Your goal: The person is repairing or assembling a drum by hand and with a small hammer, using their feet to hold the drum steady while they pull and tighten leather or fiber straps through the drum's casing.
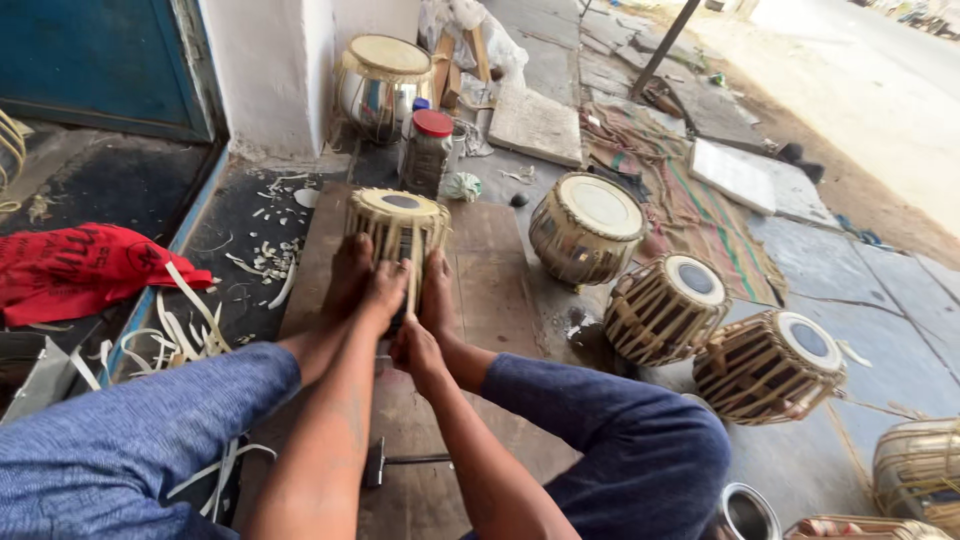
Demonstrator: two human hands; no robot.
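While three more drums lie aside, both hands grip one drum.

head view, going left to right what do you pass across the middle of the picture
red cloth → pale strap offcuts → small drum gripped by left hand and right hand → metal-bodied drum → strapped drum with dark spot → another strapped drum
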